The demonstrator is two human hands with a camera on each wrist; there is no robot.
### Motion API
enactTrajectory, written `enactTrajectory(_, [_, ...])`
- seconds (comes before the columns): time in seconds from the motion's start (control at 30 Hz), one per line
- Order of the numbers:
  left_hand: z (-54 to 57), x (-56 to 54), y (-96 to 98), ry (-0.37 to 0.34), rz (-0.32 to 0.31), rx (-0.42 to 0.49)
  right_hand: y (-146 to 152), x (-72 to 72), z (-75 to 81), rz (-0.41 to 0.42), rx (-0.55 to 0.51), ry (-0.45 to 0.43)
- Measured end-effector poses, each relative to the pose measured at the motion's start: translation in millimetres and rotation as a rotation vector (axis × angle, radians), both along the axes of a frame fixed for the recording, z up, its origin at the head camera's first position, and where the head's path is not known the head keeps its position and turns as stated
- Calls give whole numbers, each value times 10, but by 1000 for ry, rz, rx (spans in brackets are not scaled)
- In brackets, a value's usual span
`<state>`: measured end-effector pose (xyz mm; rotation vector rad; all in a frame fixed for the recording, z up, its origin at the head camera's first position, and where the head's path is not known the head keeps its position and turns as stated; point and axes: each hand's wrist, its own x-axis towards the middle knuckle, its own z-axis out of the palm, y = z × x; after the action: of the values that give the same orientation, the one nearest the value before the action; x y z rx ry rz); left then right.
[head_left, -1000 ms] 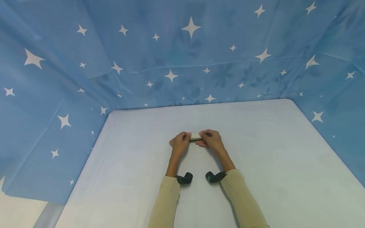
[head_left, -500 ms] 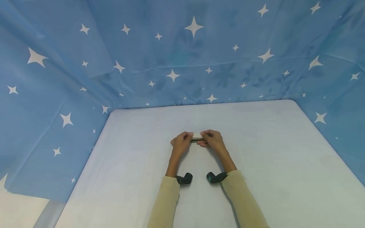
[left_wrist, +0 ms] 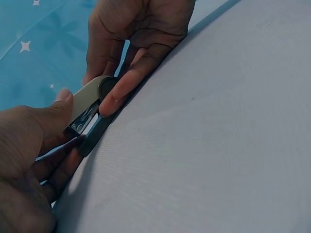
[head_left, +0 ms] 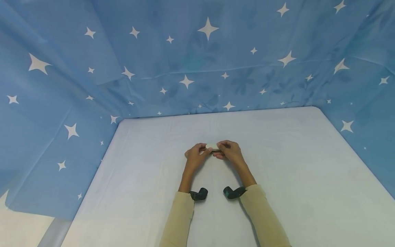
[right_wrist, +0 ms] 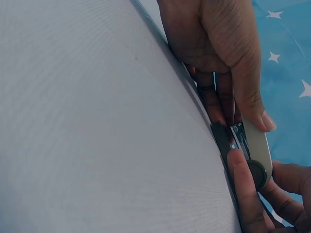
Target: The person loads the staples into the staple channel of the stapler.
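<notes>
A small stapler (head_left: 211, 146) with a cream top and a dark green base is held between both hands above the middle of the table. My left hand (head_left: 195, 155) pinches its hinge end; in the left wrist view the thumb lies against the round dark hinge (left_wrist: 107, 88). At the other end my right hand (head_left: 232, 151) grips the mouth, thumb on the cream cover (right_wrist: 258, 145) and fingers under the base (right_wrist: 221, 138). Between cover and base a gap shows the metal staple channel (left_wrist: 83, 120). Part of the cover and base is hidden behind fingers.
The hands work over a white-covered table (head_left: 148, 178). A blue curtain with white stars (head_left: 185, 51) stands along its back and both sides. Each wrist carries a dark strapped camera (head_left: 200, 194).
My left thumb has shifted right, from the stapler's left end onto its near side. The right hand keeps its grip. Both hands stay at the same spot.
</notes>
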<state>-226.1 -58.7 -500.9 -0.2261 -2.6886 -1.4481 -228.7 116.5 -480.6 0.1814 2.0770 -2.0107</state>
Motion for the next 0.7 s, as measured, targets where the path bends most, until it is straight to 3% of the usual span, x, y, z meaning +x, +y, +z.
enactTrajectory(0.33, [-16,21,42,60,79,-18,-40,-24,-94,-45,-3,16])
enactTrajectory(0.7, [-35,-13,12,52,92,-23,-59,-11,-114,-21,3,62])
